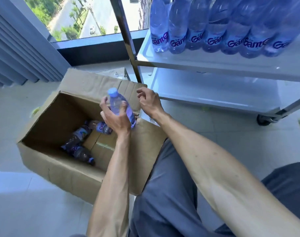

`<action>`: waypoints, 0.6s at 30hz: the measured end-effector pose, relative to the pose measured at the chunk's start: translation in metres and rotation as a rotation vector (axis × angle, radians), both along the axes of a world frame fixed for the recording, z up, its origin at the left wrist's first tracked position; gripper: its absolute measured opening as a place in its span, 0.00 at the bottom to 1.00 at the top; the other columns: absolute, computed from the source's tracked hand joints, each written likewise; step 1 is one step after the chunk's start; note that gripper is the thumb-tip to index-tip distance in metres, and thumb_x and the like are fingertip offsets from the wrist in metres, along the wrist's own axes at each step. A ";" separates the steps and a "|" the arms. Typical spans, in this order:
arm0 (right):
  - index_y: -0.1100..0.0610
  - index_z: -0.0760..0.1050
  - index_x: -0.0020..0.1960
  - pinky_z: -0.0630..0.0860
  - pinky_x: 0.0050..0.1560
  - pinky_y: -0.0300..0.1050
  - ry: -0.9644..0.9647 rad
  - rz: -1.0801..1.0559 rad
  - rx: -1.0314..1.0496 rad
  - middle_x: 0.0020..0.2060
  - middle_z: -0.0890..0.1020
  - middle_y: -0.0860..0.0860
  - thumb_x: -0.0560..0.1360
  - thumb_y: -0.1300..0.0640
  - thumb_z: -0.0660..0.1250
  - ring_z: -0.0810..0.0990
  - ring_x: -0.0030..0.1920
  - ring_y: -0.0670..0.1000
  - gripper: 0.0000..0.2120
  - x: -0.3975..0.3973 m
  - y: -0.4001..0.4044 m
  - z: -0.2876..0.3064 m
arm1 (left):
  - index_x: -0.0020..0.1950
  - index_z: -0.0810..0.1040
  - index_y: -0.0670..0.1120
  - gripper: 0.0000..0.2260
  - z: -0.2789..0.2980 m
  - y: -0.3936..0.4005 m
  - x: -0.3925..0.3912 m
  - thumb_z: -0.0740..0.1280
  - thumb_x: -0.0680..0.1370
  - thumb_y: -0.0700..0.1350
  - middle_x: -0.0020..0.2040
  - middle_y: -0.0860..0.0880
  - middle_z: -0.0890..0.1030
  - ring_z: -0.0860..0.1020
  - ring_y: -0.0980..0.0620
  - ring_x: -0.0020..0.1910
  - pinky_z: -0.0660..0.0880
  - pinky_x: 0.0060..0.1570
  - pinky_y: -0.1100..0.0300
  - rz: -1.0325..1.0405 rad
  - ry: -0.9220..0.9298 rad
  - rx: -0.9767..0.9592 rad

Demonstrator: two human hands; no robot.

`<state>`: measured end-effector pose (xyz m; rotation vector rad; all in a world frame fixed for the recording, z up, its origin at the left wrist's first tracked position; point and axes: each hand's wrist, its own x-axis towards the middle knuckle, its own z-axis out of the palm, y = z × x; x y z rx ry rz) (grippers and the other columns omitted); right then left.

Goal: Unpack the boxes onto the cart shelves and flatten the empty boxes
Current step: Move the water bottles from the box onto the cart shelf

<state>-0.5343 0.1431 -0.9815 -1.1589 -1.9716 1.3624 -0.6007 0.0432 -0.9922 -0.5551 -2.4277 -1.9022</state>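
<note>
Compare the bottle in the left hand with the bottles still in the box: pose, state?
The held bottle is lifted above the box, cap up and tilted, gripped by the left hand; the box bottles lie on their sides on the box floor, untouched. The held one is in daylight; the box ones sit in shadow. Both share blue caps and purple labels.

Lower shelf (214,93) bare beside post (128,48)

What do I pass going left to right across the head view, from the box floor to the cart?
Bottles lying in the cardboard box → left hand gripping a water bottle → empty right hand → cart's lower shelf.
</note>
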 end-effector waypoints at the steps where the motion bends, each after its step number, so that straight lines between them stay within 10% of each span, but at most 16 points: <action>1: 0.58 0.81 0.55 0.76 0.51 0.44 0.037 -0.040 -0.030 0.49 0.85 0.54 0.77 0.62 0.59 0.81 0.52 0.55 0.13 0.009 0.002 0.005 | 0.61 0.73 0.44 0.26 0.008 0.005 0.008 0.71 0.66 0.53 0.47 0.47 0.78 0.73 0.48 0.48 0.68 0.48 0.59 -0.037 -0.005 0.039; 6: 0.58 0.79 0.43 0.77 0.44 0.45 0.265 -0.234 -0.375 0.40 0.82 0.50 0.80 0.49 0.58 0.80 0.42 0.55 0.17 0.059 0.016 0.016 | 0.43 0.76 0.43 0.11 0.039 0.068 0.050 0.63 0.74 0.51 0.35 0.47 0.79 0.77 0.53 0.34 0.72 0.37 0.59 -0.024 -0.046 0.127; 10: 0.55 0.78 0.40 0.78 0.47 0.49 0.404 -0.335 -0.822 0.41 0.83 0.52 0.80 0.48 0.62 0.81 0.43 0.53 0.15 0.083 -0.006 -0.020 | 0.53 0.78 0.44 0.10 0.003 0.079 0.110 0.61 0.80 0.48 0.48 0.40 0.83 0.80 0.38 0.49 0.68 0.41 0.52 -0.195 0.107 -0.589; 18: 0.57 0.78 0.39 0.73 0.38 0.48 0.439 -0.403 -0.993 0.31 0.78 0.53 0.71 0.65 0.68 0.75 0.31 0.52 0.05 0.065 -0.011 -0.021 | 0.47 0.81 0.43 0.07 0.017 0.085 0.075 0.63 0.75 0.39 0.41 0.46 0.84 0.81 0.44 0.45 0.74 0.45 0.55 -0.105 -0.082 -0.158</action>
